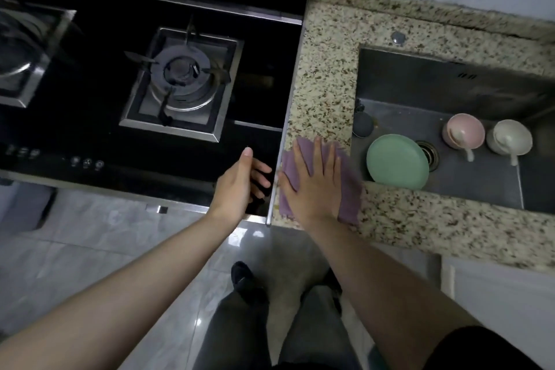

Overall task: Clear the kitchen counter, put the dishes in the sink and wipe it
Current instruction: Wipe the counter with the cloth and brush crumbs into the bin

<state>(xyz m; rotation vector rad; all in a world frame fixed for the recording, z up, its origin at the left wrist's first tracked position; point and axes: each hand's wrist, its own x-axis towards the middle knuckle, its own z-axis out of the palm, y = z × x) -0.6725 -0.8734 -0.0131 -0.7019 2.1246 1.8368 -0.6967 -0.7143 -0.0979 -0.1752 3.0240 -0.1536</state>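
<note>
My right hand [315,180] lies flat, fingers spread, pressing a purple cloth [350,189] onto the speckled granite counter [327,78] between stove and sink. My left hand [240,183] hovers over the front right corner of the black stove [105,135], fingers curled loosely, holding nothing. In the steel sink [480,177] lie a green plate [396,161], a pink bowl [464,131] and a white bowl [510,137], each bowl with a spoon in it.
A gas burner [183,81] sits mid-stove, with a second burner [21,54] at far left. A dark round object [362,126] rests in the sink's left corner. The sink drain [428,153] shows beside the plate. My legs stand on the grey tile floor [120,249].
</note>
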